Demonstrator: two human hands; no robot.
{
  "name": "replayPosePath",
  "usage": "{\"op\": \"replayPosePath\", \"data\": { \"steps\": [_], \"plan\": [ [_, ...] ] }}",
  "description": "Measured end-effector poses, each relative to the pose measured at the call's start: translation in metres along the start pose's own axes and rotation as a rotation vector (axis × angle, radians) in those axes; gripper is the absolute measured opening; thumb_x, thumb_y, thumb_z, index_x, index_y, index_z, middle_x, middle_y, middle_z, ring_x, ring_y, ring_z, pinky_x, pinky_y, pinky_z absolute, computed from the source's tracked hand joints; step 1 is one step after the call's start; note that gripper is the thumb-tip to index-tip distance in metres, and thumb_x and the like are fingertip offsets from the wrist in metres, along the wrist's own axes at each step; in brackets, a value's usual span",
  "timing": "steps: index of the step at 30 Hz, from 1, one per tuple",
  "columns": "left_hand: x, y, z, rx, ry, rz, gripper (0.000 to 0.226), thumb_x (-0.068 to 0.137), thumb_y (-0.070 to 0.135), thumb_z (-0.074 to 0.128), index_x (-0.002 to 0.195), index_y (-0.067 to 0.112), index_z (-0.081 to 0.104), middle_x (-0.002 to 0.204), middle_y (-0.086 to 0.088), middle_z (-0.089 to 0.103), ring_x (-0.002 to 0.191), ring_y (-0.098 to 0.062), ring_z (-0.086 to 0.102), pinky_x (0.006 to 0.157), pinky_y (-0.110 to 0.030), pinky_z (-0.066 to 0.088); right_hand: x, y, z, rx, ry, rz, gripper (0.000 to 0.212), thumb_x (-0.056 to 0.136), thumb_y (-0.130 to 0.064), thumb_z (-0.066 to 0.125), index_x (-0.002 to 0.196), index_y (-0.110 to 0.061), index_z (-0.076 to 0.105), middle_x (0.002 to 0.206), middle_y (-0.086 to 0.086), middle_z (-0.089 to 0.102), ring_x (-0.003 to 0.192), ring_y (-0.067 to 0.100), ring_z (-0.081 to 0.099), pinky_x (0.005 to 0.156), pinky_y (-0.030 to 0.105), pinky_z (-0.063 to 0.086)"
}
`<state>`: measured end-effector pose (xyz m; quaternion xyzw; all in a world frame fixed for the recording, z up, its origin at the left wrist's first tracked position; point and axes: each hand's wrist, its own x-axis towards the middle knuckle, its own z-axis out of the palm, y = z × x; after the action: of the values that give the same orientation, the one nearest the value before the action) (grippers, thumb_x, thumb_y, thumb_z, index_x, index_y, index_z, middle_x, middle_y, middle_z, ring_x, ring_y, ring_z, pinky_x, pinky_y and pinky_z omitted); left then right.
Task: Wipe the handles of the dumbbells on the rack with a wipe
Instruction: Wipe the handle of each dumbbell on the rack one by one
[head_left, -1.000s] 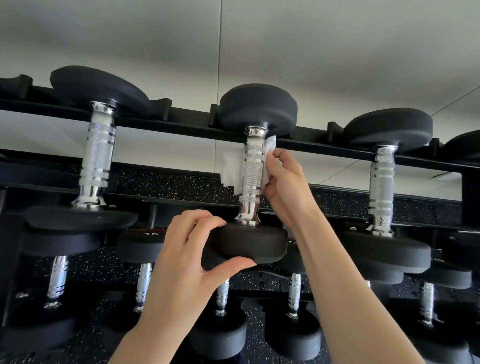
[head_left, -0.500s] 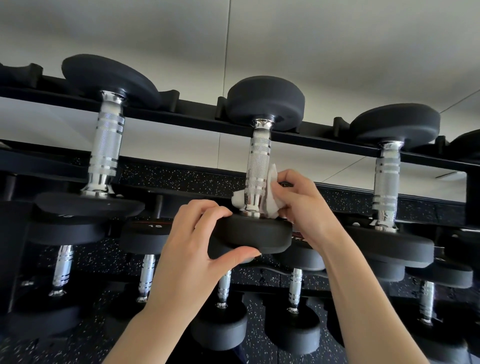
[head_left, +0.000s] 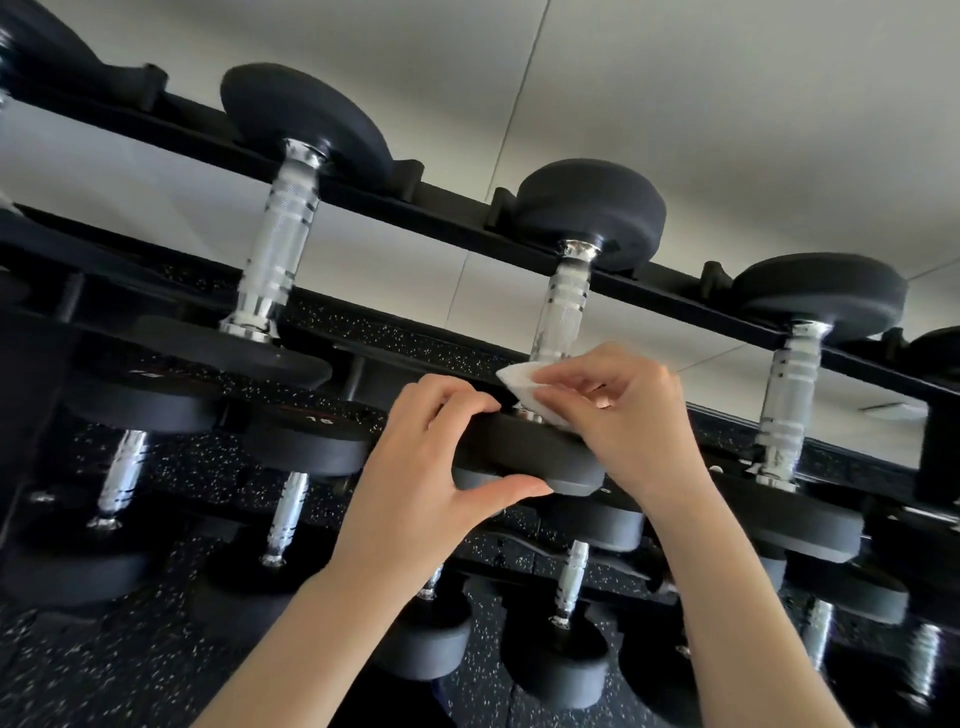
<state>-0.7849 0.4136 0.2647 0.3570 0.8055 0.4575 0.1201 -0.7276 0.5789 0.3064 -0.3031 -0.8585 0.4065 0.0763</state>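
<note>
A black dumbbell with a knurled chrome handle (head_left: 563, 312) lies across the top rails of the rack (head_left: 675, 283). My left hand (head_left: 431, 467) grips its near black head (head_left: 524, 457), fingers over the top and thumb underneath. My right hand (head_left: 618, 410) pinches a white wipe (head_left: 524, 384) against the bottom end of that handle, just above the near head. The far head (head_left: 592, 213) rests on the back rail. Part of the wipe is hidden under my fingers.
Another dumbbell (head_left: 280, 228) sits on the top row to the left and one (head_left: 795, 379) to the right. Lower rows hold several more black dumbbells. A speckled black floor (head_left: 104, 665) shows below and a pale wall (head_left: 675, 78) behind.
My right hand slid the wipe down the handle from its upper part to its bottom end. The left hand kept its grip on the near head. The camera view tilted and shifted.
</note>
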Motion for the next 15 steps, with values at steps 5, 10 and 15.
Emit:
{"op": "replayPosePath", "data": {
  "steps": [5,10,15],
  "plan": [
    [0.000,-0.009,-0.003,-0.029,0.020,-0.040,0.062,0.067,0.062,0.068,0.106,0.014,0.063,0.106,0.007,0.053,0.099,-0.011,0.051,0.089,-0.013,0.036,0.013,-0.017,0.003,-0.301,-0.142,-0.108,0.006,0.076,-0.014,0.075,0.080,-0.018,0.077,0.074,-0.005,0.058,0.063,0.002,0.049,0.062,0.005,0.039],
    [0.004,-0.012,-0.005,-0.045,-0.026,-0.057,0.058,0.065,0.065,0.065,0.100,0.018,0.062,0.101,0.009,0.052,0.094,-0.010,0.051,0.080,-0.015,0.037,0.022,-0.032,0.012,-0.541,-0.296,-0.100,0.009,0.082,-0.016,0.069,0.083,-0.019,0.077,0.074,-0.008,0.057,0.076,0.017,0.058,0.064,0.016,0.042],
    [0.004,-0.014,-0.004,-0.110,-0.029,-0.077,0.062,0.065,0.067,0.063,0.102,0.018,0.061,0.101,0.008,0.052,0.095,-0.010,0.050,0.081,-0.026,0.042,0.018,-0.040,0.011,-0.692,-0.280,0.008,0.007,0.082,-0.035,0.067,0.085,-0.032,0.073,0.090,0.000,0.065,0.084,0.023,0.061,0.072,0.035,0.052]
  ]
}}
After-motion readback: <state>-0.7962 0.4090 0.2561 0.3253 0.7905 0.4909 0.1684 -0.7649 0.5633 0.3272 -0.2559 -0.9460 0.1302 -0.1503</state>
